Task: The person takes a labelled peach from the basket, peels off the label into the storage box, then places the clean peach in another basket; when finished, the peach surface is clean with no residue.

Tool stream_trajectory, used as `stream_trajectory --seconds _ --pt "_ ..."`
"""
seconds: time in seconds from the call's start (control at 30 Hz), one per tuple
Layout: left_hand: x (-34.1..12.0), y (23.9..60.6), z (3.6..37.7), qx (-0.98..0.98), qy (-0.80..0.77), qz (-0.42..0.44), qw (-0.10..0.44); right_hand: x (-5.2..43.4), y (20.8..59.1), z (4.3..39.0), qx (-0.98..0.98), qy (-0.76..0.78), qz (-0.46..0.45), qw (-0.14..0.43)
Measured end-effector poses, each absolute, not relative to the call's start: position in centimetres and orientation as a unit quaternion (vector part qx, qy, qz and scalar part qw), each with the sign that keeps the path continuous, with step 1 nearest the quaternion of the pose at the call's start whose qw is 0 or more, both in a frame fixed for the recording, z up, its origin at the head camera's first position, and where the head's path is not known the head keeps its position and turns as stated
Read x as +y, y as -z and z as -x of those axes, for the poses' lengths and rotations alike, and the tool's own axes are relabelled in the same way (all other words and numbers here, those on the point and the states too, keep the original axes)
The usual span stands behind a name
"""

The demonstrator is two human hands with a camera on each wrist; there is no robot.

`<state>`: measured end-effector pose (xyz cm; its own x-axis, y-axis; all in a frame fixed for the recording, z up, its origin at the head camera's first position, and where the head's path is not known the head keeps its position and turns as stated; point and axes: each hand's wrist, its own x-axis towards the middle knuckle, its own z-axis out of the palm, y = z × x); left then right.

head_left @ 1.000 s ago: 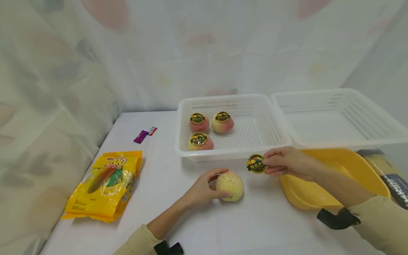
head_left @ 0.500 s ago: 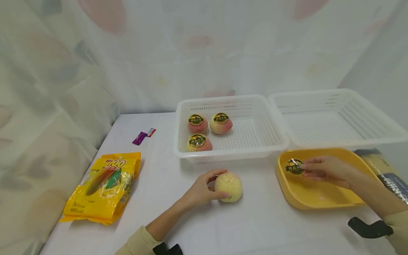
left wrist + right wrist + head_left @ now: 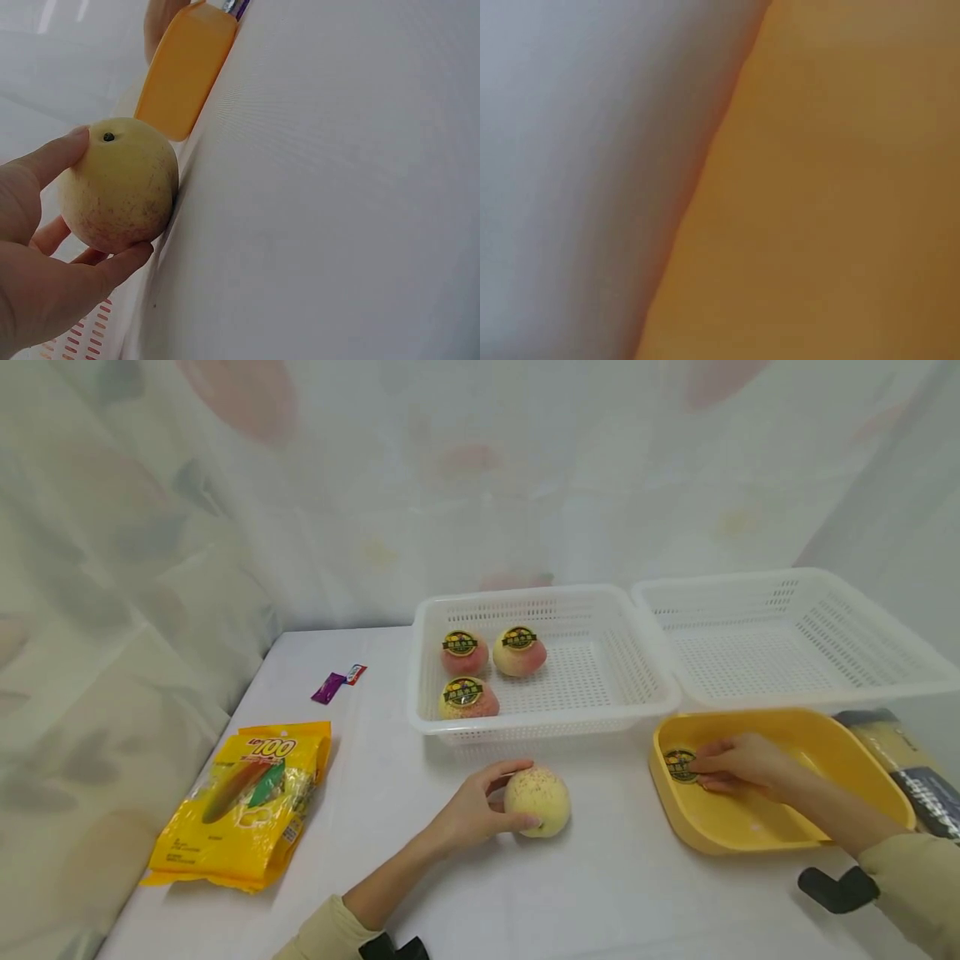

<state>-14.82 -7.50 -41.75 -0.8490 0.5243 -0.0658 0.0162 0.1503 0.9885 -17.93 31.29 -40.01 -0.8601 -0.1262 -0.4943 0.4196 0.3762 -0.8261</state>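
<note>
peach [image 3: 537, 802] on the white table [image 3: 600, 902], just in front of the white basket [image 3: 540, 727], in the grasp of the left hand [image 3: 471, 806], thumb and fingers spread to the fruit's width and curved against its sides. in the left wrist view, a dark stem end [image 3: 109, 136] plain beside the thumb tip, with pinkish speckles lower down; in the head view, merely a small mark near the thumb, turned toward the person. nearly round, so without a clear long axis. in the head view alone, a round label [image 3: 680, 766] inside the yellow basin [image 3: 727, 827], near its left wall, pinched at the edge by the right hand [image 3: 742, 764], printed face toward the camera. in the right wrist view, just blurred yellow beside pale grey, fingers impossible to judge there.
</note>
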Motion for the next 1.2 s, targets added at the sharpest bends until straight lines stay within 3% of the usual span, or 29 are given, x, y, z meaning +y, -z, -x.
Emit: stream_trajectory --seconds 0.33,0.7,0.93,1.2 --pt "-7.5 41.7 14.8 0.733 -0.624 -0.191 0.194 30.9 39.4 17.9 0.86 0.469 -0.064 0.189" --pt "-7.5 41.8 14.8 0.733 -0.622 -0.189 0.201 31.6 35.7 18.0 0.766 0.556 0.036 0.32" --pt "-7.5 41.8 14.8 0.727 -0.628 -0.19 0.203 27.2 34.4 17.5 0.712 0.601 0.081 0.353" --pt "-7.4 41.7 14.8 0.736 -0.62 -0.185 0.2 20.7 36.0 16.8 0.699 0.606 0.069 0.373"
